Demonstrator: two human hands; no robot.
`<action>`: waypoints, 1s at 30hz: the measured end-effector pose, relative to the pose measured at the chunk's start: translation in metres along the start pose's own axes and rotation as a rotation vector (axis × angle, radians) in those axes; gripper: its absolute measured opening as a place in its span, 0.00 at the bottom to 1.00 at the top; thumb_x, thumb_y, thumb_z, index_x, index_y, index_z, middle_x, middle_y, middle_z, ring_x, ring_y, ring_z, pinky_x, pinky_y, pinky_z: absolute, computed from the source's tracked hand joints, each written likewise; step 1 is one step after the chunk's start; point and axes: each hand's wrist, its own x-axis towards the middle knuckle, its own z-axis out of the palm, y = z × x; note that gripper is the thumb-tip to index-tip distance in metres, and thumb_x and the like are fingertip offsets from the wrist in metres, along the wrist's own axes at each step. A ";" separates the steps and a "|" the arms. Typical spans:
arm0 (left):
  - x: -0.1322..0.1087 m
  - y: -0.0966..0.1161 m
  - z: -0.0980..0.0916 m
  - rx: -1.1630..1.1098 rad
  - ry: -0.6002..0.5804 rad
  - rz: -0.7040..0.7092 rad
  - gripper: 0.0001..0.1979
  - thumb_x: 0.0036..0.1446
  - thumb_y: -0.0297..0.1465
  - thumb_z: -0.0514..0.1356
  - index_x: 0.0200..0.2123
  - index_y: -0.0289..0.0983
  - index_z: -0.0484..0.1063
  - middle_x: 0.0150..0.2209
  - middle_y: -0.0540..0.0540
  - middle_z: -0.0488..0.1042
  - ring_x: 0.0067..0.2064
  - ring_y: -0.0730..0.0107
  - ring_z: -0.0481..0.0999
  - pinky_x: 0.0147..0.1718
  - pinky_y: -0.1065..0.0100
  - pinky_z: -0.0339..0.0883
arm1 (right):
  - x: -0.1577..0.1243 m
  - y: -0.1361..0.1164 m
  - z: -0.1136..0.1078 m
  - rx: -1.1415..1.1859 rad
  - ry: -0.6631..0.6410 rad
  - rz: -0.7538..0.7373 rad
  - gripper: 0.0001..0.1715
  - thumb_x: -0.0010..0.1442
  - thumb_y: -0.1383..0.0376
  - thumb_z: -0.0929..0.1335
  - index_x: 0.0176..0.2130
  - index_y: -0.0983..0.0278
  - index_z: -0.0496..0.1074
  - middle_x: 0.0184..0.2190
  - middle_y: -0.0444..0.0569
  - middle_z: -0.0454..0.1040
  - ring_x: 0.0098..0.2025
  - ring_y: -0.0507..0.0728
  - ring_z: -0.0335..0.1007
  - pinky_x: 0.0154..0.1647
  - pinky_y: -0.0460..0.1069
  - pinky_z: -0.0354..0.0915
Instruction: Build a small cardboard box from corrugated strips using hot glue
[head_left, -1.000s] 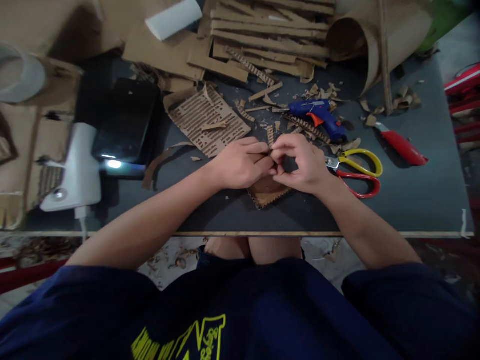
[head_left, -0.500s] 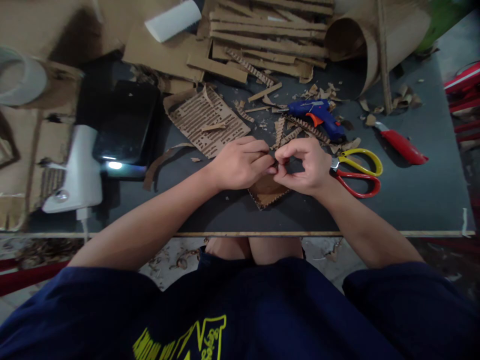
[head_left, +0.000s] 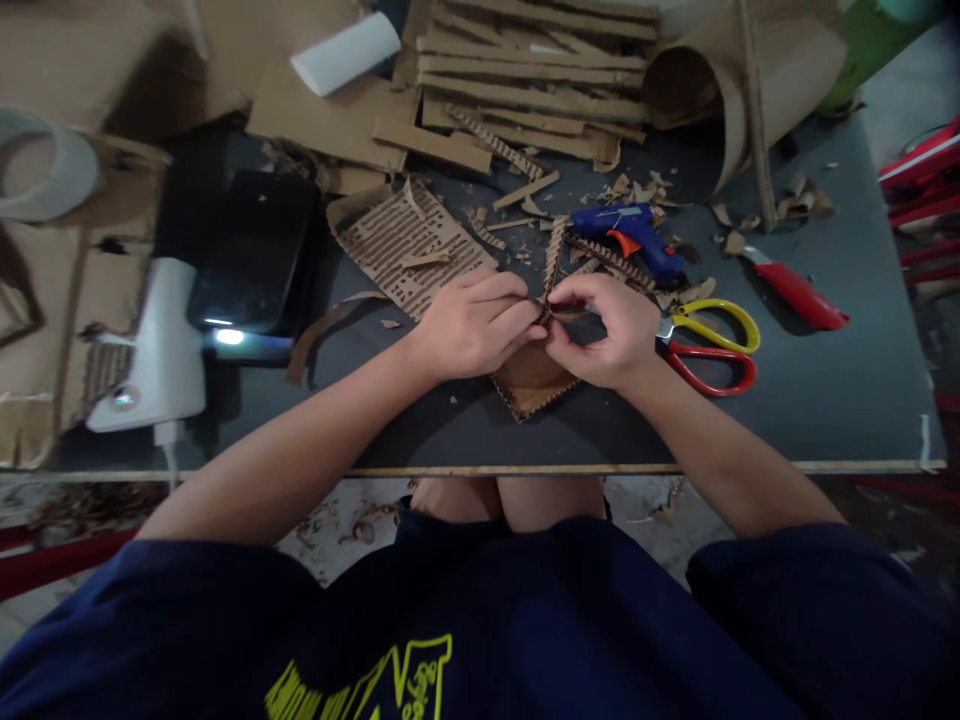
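Observation:
My left hand (head_left: 484, 325) and my right hand (head_left: 604, 330) meet near the table's front edge, fingertips pinched on a narrow strip of corrugated cardboard (head_left: 554, 255). The strip rises from between the fingers toward the glue gun. Beneath the hands lies a piece of brown cardboard (head_left: 532, 375) with a corrugated edging along its pointed near corner. Fingers cover the strip's lower end and much of that piece. Close to my right hand are scissors (head_left: 712, 345) with one yellow and one red handle. A ridged cardboard sheet (head_left: 427, 240) lies beyond my left hand.
A blue glue gun (head_left: 634, 235) lies beyond the hands, among cardboard scraps. A red-handled knife (head_left: 802, 290) is at the right. Stacked cardboard strips (head_left: 532, 75) and a cardboard tube (head_left: 720, 90) stand at the back. At left are a black device (head_left: 259, 245) and tape roll (head_left: 49, 165).
The corrugated strip between my fingertips now stands up more toward the glue gun. My hands have shifted slightly, and the fingers of my right hand have opened a little around it.

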 end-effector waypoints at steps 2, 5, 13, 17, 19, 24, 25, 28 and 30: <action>0.001 0.000 -0.001 0.037 0.020 0.013 0.15 0.70 0.37 0.50 0.35 0.36 0.69 0.33 0.45 0.74 0.38 0.67 0.75 0.34 0.66 0.64 | 0.002 -0.001 -0.001 0.013 0.043 -0.033 0.15 0.56 0.69 0.69 0.45 0.59 0.72 0.36 0.46 0.81 0.34 0.55 0.79 0.36 0.50 0.78; 0.003 0.001 -0.002 0.095 0.039 0.037 0.17 0.71 0.38 0.49 0.33 0.36 0.68 0.31 0.46 0.73 0.37 0.68 0.74 0.33 0.66 0.64 | 0.004 -0.001 -0.001 0.004 0.078 -0.113 0.15 0.56 0.70 0.71 0.45 0.62 0.74 0.36 0.46 0.82 0.35 0.55 0.80 0.37 0.49 0.78; 0.004 0.001 -0.004 0.174 -0.025 0.024 0.16 0.70 0.38 0.52 0.32 0.37 0.69 0.30 0.47 0.74 0.37 0.69 0.75 0.33 0.67 0.66 | 0.002 -0.001 0.003 -0.059 0.134 -0.116 0.12 0.58 0.69 0.70 0.42 0.59 0.78 0.36 0.45 0.84 0.36 0.57 0.82 0.40 0.51 0.79; 0.001 0.000 -0.003 0.113 -0.031 0.017 0.13 0.69 0.37 0.53 0.34 0.37 0.71 0.32 0.47 0.74 0.40 0.67 0.75 0.35 0.66 0.66 | -0.001 -0.001 0.004 -0.068 0.136 -0.076 0.11 0.58 0.68 0.70 0.41 0.58 0.79 0.35 0.45 0.84 0.35 0.57 0.82 0.39 0.51 0.79; 0.000 0.002 -0.002 0.086 -0.039 -0.017 0.13 0.69 0.37 0.53 0.35 0.37 0.71 0.33 0.46 0.75 0.41 0.66 0.75 0.36 0.65 0.66 | -0.001 -0.001 0.003 -0.093 0.127 -0.054 0.10 0.58 0.67 0.71 0.41 0.58 0.79 0.34 0.45 0.84 0.34 0.57 0.82 0.37 0.50 0.79; 0.001 0.009 -0.001 0.139 -0.042 -0.217 0.12 0.68 0.38 0.53 0.42 0.36 0.71 0.39 0.41 0.77 0.47 0.59 0.77 0.42 0.60 0.69 | 0.001 -0.001 0.002 -0.087 0.157 -0.061 0.07 0.59 0.69 0.70 0.37 0.59 0.79 0.32 0.44 0.83 0.31 0.55 0.81 0.33 0.47 0.77; 0.002 0.010 0.000 0.154 -0.045 -0.242 0.13 0.68 0.38 0.53 0.44 0.36 0.71 0.39 0.40 0.77 0.48 0.59 0.76 0.42 0.60 0.69 | 0.001 -0.001 0.002 -0.065 0.158 -0.060 0.06 0.59 0.69 0.70 0.36 0.59 0.79 0.30 0.44 0.83 0.31 0.54 0.80 0.33 0.47 0.76; 0.003 0.011 0.000 0.192 -0.058 -0.239 0.13 0.68 0.37 0.52 0.44 0.36 0.71 0.39 0.40 0.78 0.47 0.59 0.77 0.42 0.60 0.70 | 0.001 -0.001 0.002 0.001 0.116 -0.008 0.06 0.61 0.67 0.69 0.35 0.60 0.78 0.28 0.43 0.81 0.29 0.53 0.79 0.32 0.47 0.74; 0.003 0.010 0.001 0.214 -0.060 -0.201 0.12 0.68 0.35 0.51 0.42 0.36 0.72 0.38 0.41 0.78 0.47 0.60 0.77 0.41 0.61 0.70 | 0.001 -0.002 0.002 0.039 0.083 0.032 0.06 0.62 0.66 0.68 0.35 0.60 0.77 0.27 0.43 0.81 0.29 0.53 0.78 0.32 0.47 0.73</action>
